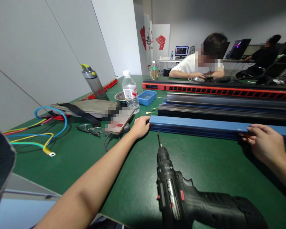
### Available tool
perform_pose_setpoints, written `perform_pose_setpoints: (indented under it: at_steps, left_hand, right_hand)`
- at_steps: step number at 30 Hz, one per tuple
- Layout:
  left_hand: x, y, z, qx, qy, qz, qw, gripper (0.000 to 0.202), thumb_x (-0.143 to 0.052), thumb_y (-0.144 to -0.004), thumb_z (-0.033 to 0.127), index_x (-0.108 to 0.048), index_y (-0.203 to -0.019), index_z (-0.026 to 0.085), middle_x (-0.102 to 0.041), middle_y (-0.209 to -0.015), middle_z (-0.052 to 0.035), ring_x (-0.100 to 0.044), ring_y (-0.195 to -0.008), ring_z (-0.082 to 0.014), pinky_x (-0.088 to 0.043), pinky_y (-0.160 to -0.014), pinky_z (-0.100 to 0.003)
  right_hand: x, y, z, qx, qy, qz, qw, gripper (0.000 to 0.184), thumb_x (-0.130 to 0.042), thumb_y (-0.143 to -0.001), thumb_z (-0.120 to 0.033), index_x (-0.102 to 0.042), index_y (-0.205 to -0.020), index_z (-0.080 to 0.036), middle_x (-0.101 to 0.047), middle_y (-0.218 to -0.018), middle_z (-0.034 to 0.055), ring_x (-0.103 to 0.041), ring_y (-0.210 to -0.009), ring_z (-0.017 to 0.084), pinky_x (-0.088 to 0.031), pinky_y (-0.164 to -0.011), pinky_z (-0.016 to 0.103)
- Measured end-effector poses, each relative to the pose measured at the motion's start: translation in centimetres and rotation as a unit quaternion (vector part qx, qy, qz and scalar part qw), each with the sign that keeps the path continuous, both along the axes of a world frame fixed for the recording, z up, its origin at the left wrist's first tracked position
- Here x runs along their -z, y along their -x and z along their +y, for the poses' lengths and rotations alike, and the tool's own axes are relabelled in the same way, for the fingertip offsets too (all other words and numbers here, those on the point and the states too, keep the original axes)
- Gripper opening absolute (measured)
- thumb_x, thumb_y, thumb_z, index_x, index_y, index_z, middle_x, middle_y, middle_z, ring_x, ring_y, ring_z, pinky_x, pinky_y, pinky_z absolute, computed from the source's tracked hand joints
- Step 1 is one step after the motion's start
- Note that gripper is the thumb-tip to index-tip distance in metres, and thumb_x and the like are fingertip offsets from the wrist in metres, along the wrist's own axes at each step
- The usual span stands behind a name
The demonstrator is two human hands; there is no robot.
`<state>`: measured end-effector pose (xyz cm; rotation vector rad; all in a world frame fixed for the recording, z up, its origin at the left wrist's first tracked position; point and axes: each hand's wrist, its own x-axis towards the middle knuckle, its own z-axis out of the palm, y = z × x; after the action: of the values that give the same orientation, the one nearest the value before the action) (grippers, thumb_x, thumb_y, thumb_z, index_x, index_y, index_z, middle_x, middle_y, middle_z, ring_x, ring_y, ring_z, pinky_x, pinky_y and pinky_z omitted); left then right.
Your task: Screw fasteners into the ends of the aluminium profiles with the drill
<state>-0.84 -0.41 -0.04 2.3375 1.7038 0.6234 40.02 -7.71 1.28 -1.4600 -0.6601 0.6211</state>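
Observation:
A long blue metal profile point(200, 123) lies across the green table in front of me. My left hand point(141, 126) is curled around its left end, with the fingertips partly hidden. Farther right, my right hand point(267, 140) pinches the near edge of the same profile between thumb and fingers. A black cordless drill point(173, 187) rests on its side just in front of the profile, its bit pointing away from me. Behind the blue piece lie black profiles point(219, 114), with ring-terminal wires point(152, 111) at their left end.
A slatted red rail point(216, 89) runs along the back, before a seated person point(190, 65). On the left are a water bottle point(131, 95), a blue bin point(147, 97), a phone point(121, 122), glasses point(89, 129), a grey bag point(88, 108), a tumbler point(94, 82) and coloured cables point(47, 140).

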Motion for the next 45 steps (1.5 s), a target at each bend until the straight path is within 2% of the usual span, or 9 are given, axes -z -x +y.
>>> perform_pose_setpoints:
  at_steps: [5,8,10,12,14,16,21,30,45]
  left_hand:
    - [-0.2,-0.1,-0.1,0.006,0.008,-0.023,1.0,0.027,-0.052,-0.082,0.012,-0.072,-0.099,0.019,-0.074,-0.107,-0.007,-0.066,-0.103,-0.0237,-0.05,-0.093,-0.032]
    - [-0.2,-0.1,-0.2,0.008,0.009,-0.015,1.0,0.026,-0.051,-0.082,0.012,-0.072,-0.097,0.019,-0.074,-0.108,-0.0075,-0.066,-0.103,-0.0239,-0.049,-0.094,-0.033]
    - [-0.2,-0.1,-0.2,0.009,0.009,-0.009,1.0,0.026,-0.05,-0.082,0.013,-0.072,-0.096,0.018,-0.073,-0.107,-0.0083,-0.066,-0.102,-0.0241,-0.049,-0.094,-0.034]
    - [-0.2,0.0,-0.2,0.013,0.011,-0.011,1.0,0.026,-0.049,-0.083,0.013,-0.071,-0.095,0.018,-0.073,-0.107,-0.0085,-0.066,-0.101,-0.024,-0.049,-0.093,-0.034]
    - [-0.1,0.0,-0.2,0.016,0.014,-0.013,1.0,0.025,-0.05,-0.083,0.013,-0.072,-0.094,0.018,-0.073,-0.105,-0.0081,-0.065,-0.1,-0.0233,-0.049,-0.092,-0.033]
    - [-0.1,0.0,-0.2,0.015,0.013,-0.008,1.0,0.024,-0.05,-0.083,0.013,-0.072,-0.093,0.018,-0.073,-0.103,-0.0079,-0.065,-0.098,-0.0228,-0.049,-0.091,-0.032]
    - [0.0,-0.1,0.0,0.014,0.01,0.01,1.0,0.024,-0.049,-0.084,0.013,-0.072,-0.09,0.017,-0.073,-0.101,-0.0096,-0.066,-0.096,-0.0238,-0.049,-0.09,-0.033]
    - [-0.3,-0.1,-0.3,0.012,0.014,0.009,1.0,0.026,-0.047,-0.087,0.015,-0.073,-0.092,0.019,-0.074,-0.098,-0.0082,-0.065,-0.094,-0.0218,-0.048,-0.088,-0.03]
    - [-0.5,-0.3,-0.6,0.004,0.022,0.013,1.0,0.025,-0.047,-0.088,0.015,-0.072,-0.087,0.019,-0.074,-0.1,-0.0089,-0.065,-0.096,-0.0231,-0.047,-0.087,-0.031]
  right_hand:
    - [-0.1,1.9,-1.0,-0.107,0.044,-0.037,0.993,0.034,-0.071,-0.056,-0.027,-0.055,-0.085,-0.018,-0.061,-0.056,0.0,-0.06,-0.047,0.016,-0.045,-0.043,0.021]
    - [-1.0,3.8,-3.1,-0.246,0.081,-0.138,0.956,0.037,-0.078,-0.064,-0.041,-0.063,-0.089,-0.018,-0.062,-0.055,0.0015,-0.057,-0.045,0.016,-0.044,-0.041,0.024]
    - [-1.8,5.3,-5.5,-0.407,0.07,-0.345,0.843,0.033,-0.065,-0.081,-0.048,-0.066,-0.101,-0.021,-0.07,-0.074,0.0045,-0.067,-0.063,0.02,-0.054,-0.056,0.029]
    - [-2.2,6.9,-8.4,-0.494,-0.004,-0.494,0.715,0.039,-0.066,-0.083,-0.047,-0.065,-0.118,-0.029,-0.072,-0.106,0.0061,-0.07,-0.091,0.024,-0.059,-0.075,0.035]
    - [-2.0,8.4,-11.2,-0.53,-0.073,-0.585,0.609,0.063,-0.072,-0.076,-0.049,-0.054,-0.135,-0.031,-0.068,-0.121,0.0072,-0.07,-0.096,0.027,-0.061,-0.074,0.036]
    - [-1.3,9.8,-13.3,-0.481,-0.145,-0.657,0.563,0.067,-0.064,-0.082,-0.047,-0.047,-0.142,-0.022,-0.07,-0.115,0.0119,-0.071,-0.091,0.03,-0.062,-0.068,0.04]
    - [-0.1,12.1,-13.7,-0.374,-0.174,-0.741,0.53,0.049,-0.042,-0.093,-0.036,-0.049,-0.136,-0.013,-0.074,-0.097,0.0116,-0.071,-0.076,0.026,-0.06,-0.064,0.039]
    - [-0.3,13.8,-10.6,-0.407,-0.128,-0.747,0.51,0.064,-0.056,-0.082,-0.029,-0.04,-0.141,-0.012,-0.07,-0.097,0.0095,-0.069,-0.079,0.025,-0.058,-0.072,0.04]
    - [-0.7,14.4,-9.2,-0.443,-0.089,-0.728,0.516,0.061,-0.054,-0.088,-0.033,-0.038,-0.144,-0.013,-0.068,-0.096,0.0086,-0.067,-0.079,0.023,-0.054,-0.069,0.036]
